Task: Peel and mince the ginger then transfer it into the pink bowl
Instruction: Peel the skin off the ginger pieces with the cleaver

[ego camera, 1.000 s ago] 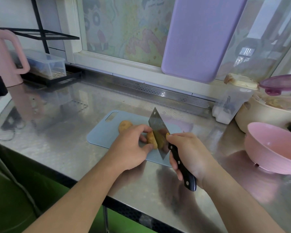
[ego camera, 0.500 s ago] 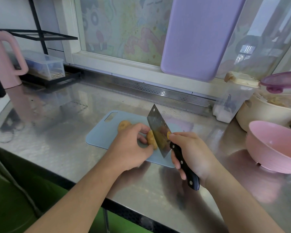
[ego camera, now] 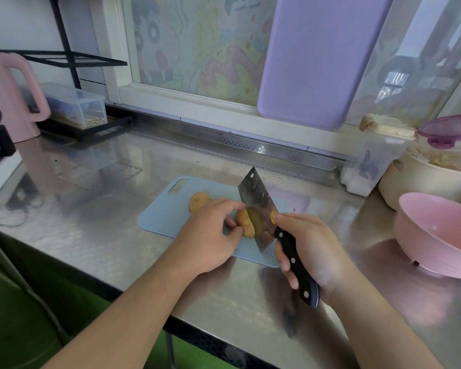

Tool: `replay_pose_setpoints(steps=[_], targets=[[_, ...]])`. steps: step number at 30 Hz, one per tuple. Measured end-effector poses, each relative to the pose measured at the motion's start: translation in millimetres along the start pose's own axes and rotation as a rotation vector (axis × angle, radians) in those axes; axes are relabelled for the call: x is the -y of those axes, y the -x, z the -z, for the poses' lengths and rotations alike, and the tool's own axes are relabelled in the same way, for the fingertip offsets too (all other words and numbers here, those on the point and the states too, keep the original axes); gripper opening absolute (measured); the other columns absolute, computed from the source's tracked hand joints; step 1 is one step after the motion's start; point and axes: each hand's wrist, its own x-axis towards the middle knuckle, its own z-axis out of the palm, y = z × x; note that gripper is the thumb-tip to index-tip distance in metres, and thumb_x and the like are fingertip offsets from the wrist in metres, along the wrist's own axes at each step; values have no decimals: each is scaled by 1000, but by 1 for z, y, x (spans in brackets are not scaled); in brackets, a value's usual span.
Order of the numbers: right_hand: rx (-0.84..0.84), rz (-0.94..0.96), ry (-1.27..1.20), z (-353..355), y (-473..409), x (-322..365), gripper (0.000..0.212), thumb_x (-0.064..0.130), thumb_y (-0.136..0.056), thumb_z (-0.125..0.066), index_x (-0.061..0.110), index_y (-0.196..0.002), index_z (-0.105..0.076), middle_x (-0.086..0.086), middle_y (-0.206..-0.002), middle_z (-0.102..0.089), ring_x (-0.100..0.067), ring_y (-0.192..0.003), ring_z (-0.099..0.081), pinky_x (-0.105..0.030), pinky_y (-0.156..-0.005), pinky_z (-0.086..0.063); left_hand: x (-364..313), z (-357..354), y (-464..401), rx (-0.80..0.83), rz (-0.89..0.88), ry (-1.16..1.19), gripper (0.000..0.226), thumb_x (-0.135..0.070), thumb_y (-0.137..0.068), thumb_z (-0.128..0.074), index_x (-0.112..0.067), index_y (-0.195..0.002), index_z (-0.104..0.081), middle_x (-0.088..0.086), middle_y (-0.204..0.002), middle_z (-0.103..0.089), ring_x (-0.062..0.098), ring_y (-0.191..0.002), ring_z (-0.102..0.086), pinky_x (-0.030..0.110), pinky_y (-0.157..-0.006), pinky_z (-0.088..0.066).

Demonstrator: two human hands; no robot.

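Observation:
A knobbly tan ginger root (ego camera: 244,222) lies on the pale blue cutting board (ego camera: 160,217) in the middle of the steel counter. My left hand (ego camera: 209,235) pinches the ginger from the left, and one lobe of the root (ego camera: 198,201) sticks out behind its fingers. My right hand (ego camera: 308,249) grips the black riveted handle of a cleaver (ego camera: 258,206), index finger on the blade. The blade stands tilted against the ginger's right side. The pink bowl (ego camera: 437,233) sits at the right with nothing visible inside.
A cream pot (ego camera: 421,179) with a purple lid and a clear container (ego camera: 370,163) stand at the back right. A purple board (ego camera: 317,57) leans on the window. A pink kettle (ego camera: 8,97) and a clear box (ego camera: 76,106) sit at the left. The counter edge runs close below my forearms.
The cleaver has shifted only slightly against the ginger, its blade tilting a little; both hands keep the same grips and places.

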Motion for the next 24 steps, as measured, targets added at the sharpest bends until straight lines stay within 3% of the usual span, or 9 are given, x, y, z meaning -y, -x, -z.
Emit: replay_pose_setpoints(steps=[4, 9, 15, 19, 24], targets=[[-23, -7, -22, 3, 1, 1, 32, 25, -109, -46, 8, -82, -47, -20, -49, -45, -22, -29, -36, -24, -38, -24, 0, -3, -1, 21, -45, -40, 48, -10, -93, -62, -43, -127, -62, -28, -113, -58, -3, -99, -59, 13, -77, -42], [-34, -6, -28, 5, 3, 1, 33, 24, -109, -46, 8, -80, -48, -20, -49, -46, -22, -29, -36, -24, -38, -26, 1, -5, -1, 26, -75, -83, 59, -10, -95, -56, -45, -142, -53, -29, -127, -50, -3, -99, -57, 24, -85, -49], [-26, 0, -27, 5, 3, -1, 33, 24, -110, -46, 6, -82, -50, -20, -49, -46, -22, -29, -36, -24, -38, -25, 0, -4, -2, 29, -124, -91, 52, -4, -94, -52, -38, -132, -63, -33, -135, -45, -5, -100, -56, 28, -86, -52], [-40, 6, -33, 6, 3, 0, 33, 24, -110, -46, 6, -82, -50, -21, -49, -46, -22, -29, -36, -24, -38, -25, -1, -6, -3, 44, -180, -132, 51, -1, -96, -48, -40, -125, -65, -32, -128, -52, 0, -104, -54, 34, -84, -54], [-51, 13, -47, 8, 5, 1, 34, 24, -109, -47, 7, -79, -51, -21, -50, -46, -22, -29, -36, -23, -37, -26, 0, -5, -7, 71, -160, -129, 41, 0, -92, -50, -36, -105, -66, -28, -120, -52, -2, -95, -57, 38, -83, -55]])
